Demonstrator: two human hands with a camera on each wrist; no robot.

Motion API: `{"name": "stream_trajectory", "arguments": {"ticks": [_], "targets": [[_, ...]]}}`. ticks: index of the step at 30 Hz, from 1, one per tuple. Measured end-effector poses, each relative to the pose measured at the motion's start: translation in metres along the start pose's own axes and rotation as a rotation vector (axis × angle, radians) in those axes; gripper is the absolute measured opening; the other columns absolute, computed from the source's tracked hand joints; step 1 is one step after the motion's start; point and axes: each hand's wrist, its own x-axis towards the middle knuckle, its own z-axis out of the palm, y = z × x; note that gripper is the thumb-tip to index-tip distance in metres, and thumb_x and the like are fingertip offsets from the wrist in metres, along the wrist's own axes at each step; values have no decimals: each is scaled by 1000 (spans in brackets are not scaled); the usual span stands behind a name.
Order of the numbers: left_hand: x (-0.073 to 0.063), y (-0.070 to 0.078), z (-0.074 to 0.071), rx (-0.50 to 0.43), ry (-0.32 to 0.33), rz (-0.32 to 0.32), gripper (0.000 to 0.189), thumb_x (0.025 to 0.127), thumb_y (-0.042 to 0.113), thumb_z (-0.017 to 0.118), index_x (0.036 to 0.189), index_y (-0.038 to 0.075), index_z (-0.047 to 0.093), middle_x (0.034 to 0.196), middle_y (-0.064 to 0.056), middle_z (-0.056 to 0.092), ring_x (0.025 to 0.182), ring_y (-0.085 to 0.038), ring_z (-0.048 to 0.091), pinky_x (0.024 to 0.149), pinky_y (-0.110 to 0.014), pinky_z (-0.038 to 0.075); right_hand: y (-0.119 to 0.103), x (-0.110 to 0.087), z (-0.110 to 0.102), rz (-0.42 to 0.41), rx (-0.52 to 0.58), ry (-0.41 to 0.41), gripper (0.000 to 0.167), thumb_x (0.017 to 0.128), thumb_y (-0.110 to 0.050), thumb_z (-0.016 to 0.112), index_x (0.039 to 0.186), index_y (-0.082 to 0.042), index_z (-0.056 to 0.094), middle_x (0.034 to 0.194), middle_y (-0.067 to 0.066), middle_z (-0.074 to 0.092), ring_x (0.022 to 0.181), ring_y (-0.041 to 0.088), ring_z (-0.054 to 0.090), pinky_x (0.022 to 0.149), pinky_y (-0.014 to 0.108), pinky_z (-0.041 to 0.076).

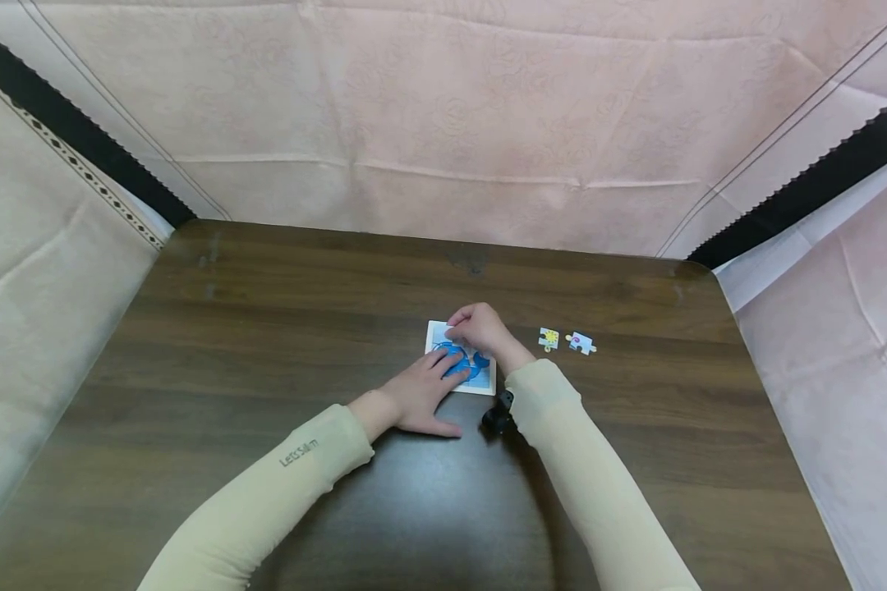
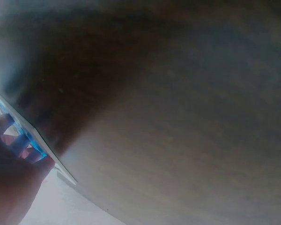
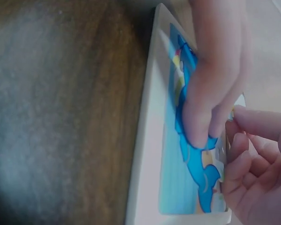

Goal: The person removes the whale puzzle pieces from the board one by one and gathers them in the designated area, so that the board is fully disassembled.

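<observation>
A small jigsaw puzzle with a white frame and a blue dolphin-like picture lies flat on the table. My left hand is spread over its lower left part, and in the right wrist view the left fingers press on the blue figure. Over the puzzle's top edge, my right hand pinches a small puzzle piece between thumb and finger, mostly hidden. The left wrist view catches the left hand and the frame's edge only at its lower left.
Two loose puzzle pieces, one with yellow and one pale blue, lie right of the puzzle on the brown wooden table. A black device sits at the right wrist. Pale cloth hangs behind the table.
</observation>
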Motion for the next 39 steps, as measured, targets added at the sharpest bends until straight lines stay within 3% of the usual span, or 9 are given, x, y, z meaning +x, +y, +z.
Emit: {"name": "stream_trajectory", "arguments": {"ticks": [16, 25, 39], "targets": [[-1, 1, -3, 51, -20, -5, 89, 81, 67, 52, 149, 16, 26, 157, -9, 18, 143, -29, 17, 117, -43, 17, 4, 2, -6, 36, 109, -52, 18, 86, -19, 67, 97, -5, 69, 78, 1, 59, 68, 14, 51, 61, 23, 43], [0, 1, -3, 38, -33, -11, 89, 81, 68, 51, 149, 17, 25, 157, -9, 17, 144, -28, 16, 117, -44, 16, 4, -3, -12, 53, 107, -36, 20, 87, -23, 67, 99, -8, 69, 84, 3, 61, 74, 17, 53, 65, 24, 44], [1, 3, -2, 52, -27, -19, 91, 80, 69, 52, 149, 17, 26, 157, -9, 18, 142, -30, 19, 117, -43, 17, 23, -12, -43, 69, 101, 36, 25, 88, -24, 65, 106, -7, 68, 92, 6, 63, 81, 21, 53, 69, 27, 46]]}}
